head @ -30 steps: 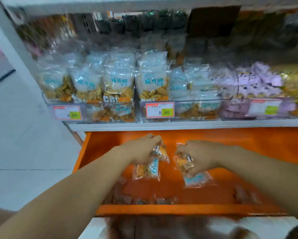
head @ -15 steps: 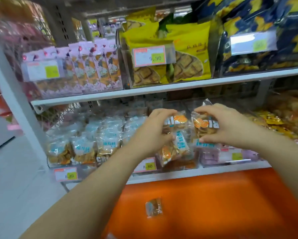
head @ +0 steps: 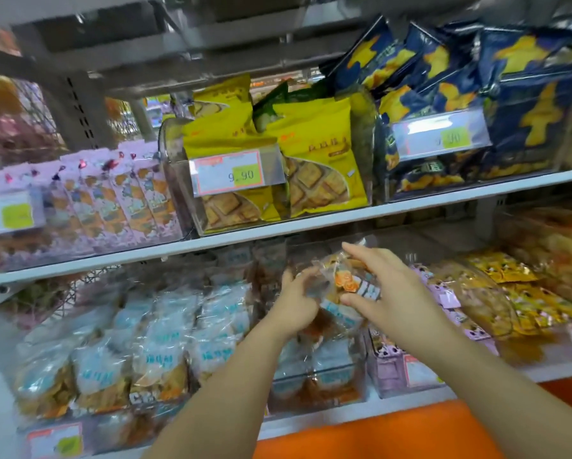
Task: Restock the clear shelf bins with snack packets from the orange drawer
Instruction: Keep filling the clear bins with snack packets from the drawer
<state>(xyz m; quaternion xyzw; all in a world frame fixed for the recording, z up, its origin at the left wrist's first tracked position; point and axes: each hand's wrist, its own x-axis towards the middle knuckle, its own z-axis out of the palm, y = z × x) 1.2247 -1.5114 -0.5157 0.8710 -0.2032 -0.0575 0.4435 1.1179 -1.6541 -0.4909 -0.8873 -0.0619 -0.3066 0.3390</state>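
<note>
Clear snack packets (head: 344, 289) of golden crackers, printed pale blue and orange, sit bunched and tilted between the left hand (head: 294, 306) and right hand (head: 390, 293). They hang over a clear shelf bin (head: 317, 376) holding similar packets. The orange drawer (head: 377, 435) stands open below.

Bright, even light (motion blur throughout)

Holding a clear snack packet (head: 347, 288) of orange biscuits over the middle clear bin (head: 321, 376) on the lower shelf (head: 314, 422). Gripped from the left by the curled left hand (head: 294, 306); touched from the right by the thumb of the right hand (head: 394, 293), fingers (head: 361, 255) spread. Just left, like packets (head: 158, 352) in a row. Above, yellow biscuit bags (head: 317, 167) behind a 9.90 price tag (head: 238, 173). Along the bottom edge, the orange drawer (head: 361, 435).
</note>
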